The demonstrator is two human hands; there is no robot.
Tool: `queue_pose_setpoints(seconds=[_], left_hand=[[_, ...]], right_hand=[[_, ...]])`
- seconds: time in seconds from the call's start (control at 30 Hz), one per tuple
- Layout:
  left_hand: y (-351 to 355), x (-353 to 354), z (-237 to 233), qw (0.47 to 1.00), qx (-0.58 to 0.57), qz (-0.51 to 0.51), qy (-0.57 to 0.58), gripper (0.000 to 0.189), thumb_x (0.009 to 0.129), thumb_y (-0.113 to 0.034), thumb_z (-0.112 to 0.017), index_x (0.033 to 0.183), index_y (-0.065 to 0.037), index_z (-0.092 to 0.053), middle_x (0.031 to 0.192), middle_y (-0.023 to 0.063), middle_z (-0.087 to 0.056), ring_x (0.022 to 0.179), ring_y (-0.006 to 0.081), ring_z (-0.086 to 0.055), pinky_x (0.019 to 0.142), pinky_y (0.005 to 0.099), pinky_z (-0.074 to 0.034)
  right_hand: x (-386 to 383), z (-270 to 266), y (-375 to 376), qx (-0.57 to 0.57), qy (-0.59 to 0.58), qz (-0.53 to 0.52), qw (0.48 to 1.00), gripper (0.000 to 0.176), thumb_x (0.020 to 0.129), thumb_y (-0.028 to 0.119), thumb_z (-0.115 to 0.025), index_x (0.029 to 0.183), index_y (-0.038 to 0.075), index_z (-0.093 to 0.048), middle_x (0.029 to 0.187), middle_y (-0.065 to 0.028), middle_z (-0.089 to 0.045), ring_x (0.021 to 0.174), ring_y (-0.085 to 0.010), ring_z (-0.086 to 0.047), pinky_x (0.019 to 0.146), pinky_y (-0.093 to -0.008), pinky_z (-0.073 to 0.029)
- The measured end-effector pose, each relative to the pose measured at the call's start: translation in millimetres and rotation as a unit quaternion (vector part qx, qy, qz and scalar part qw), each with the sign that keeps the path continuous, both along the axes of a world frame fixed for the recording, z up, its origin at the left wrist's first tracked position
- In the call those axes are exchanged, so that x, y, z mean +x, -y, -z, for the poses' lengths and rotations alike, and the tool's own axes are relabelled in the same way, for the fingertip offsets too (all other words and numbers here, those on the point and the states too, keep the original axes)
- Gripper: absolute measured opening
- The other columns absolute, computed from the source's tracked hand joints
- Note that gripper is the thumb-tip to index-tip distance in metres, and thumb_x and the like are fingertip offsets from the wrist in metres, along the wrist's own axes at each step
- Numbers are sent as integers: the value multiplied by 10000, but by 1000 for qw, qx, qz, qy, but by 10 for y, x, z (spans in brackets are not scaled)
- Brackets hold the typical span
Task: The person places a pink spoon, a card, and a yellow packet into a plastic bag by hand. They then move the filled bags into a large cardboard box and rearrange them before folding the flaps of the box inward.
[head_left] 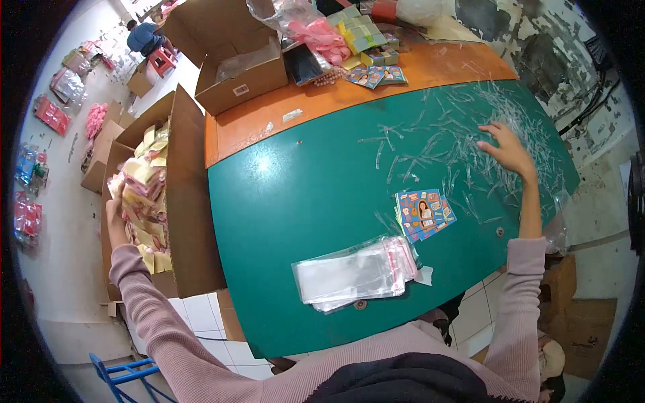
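My left hand (115, 209) reaches into the tall cardboard box (191, 195) at the left. Its fingers are closed against a pink-and-cream wrapped packet (141, 178) on top of the pile, and part of the hand is hidden by it. Over the right side of the green table, my right hand (508, 149) is open, thumb and fingers apart, with nothing in it. Below and around it lie many loose thin clear plastic strips (463, 144). A small stack of blue printed cards (425, 213) sits nearer my body. Beside the cards is a stack of clear plastic bags (349, 274).
An open cardboard box (238, 84) stands on the orange strip (245, 131) at the back. Pink items (322, 40), a dark flat object (302, 65) and more cards (376, 76) are beside it. Far left, a person (142, 38) sits on a red stool (161, 62).
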State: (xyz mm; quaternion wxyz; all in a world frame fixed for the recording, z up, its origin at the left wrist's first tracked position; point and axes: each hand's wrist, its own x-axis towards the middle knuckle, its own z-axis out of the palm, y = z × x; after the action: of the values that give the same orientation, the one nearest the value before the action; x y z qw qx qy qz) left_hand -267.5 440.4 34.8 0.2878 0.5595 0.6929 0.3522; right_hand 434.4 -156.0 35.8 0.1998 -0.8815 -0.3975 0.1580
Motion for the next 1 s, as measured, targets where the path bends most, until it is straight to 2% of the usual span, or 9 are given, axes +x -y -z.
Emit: queue_pose_setpoints(seconds=[0.03,0.07,0.13,0.17,0.23,0.4,0.53,0.6,1.0], left_hand=[[21,6,21,982,-54,-90,-155,652,750,-465,-667,1177,12,-544,1196,198,-523,1049,245,-534,896,337,-411],[82,-37,39,993,-47,17,-107,1007,638,-574,-712,1310,78,-341,1330,264,-360,1224,309,-385,1029,375,-266],[304,163,282,960,242,131,-60,1148,627,-567,-719,1409,-5,-94,1372,307,-242,1287,390,-259,1056,439,-202],[410,227,254,960,241,130,-62,1148,627,-567,-719,1409,-5,-94,1372,307,-242,1287,390,-259,1056,439,-202],[539,329,122,935,108,-69,-329,1079,700,-496,-690,1431,-165,31,1379,350,-159,1269,484,-219,1047,529,-166],[687,700,149,872,287,66,-392,791,761,-561,-574,1403,-385,-146,1399,360,-1,1293,514,-105,1052,572,-85],[810,1115,124,819,91,152,-546,553,807,-615,-450,1313,-399,-389,1434,300,21,1342,430,9,1056,563,-4],[538,1093,266,783,111,167,-588,501,832,-497,-492,1312,-396,-390,1457,246,36,1342,427,35,1053,570,-3],[-665,1404,443,726,-55,150,-669,469,848,-330,-484,1307,-380,-401,1481,170,21,1342,425,40,1055,569,-9]], right_hand=[[-61,40,58,-10,84,-30,996,475,816,357,-590,1199,87,-510,1304,-231,-394,1185,-361,-416,954,-414,-374],[-115,77,105,-20,166,-60,984,477,815,351,-593,1206,94,-501,1313,-228,-383,1157,-362,-440,944,-408,-384],[-169,80,183,-3,161,-94,982,477,809,336,-603,1207,92,-499,1316,-222,-382,1129,-345,-463,930,-401,-394],[-198,53,215,15,160,-128,979,478,804,320,-612,1207,91,-498,1318,-216,-380,1101,-329,-487,917,-393,-405],[-359,-66,222,19,91,-118,989,479,798,303,-620,1210,93,-497,1320,-209,-379,1084,-314,-499,913,-385,-408],[-616,-91,325,27,-12,-98,995,480,791,247,-634,1225,104,-489,1338,-185,-362,1074,-290,-508,899,-380,-415],[-814,-31,371,48,-49,-75,995,497,781,199,-640,1246,124,-480,1363,-158,-340,1069,-286,-512,879,-380,-424],[-938,7,399,62,-44,-47,996,497,769,173,-642,1239,121,-489,1366,-147,-345,1070,-277,-514,872,-365,-425],[-1488,297,650,67,-90,139,984,422,751,67,-618,1165,79,-538,1325,-120,-396,1075,-262,-523,864,-351,-445]])
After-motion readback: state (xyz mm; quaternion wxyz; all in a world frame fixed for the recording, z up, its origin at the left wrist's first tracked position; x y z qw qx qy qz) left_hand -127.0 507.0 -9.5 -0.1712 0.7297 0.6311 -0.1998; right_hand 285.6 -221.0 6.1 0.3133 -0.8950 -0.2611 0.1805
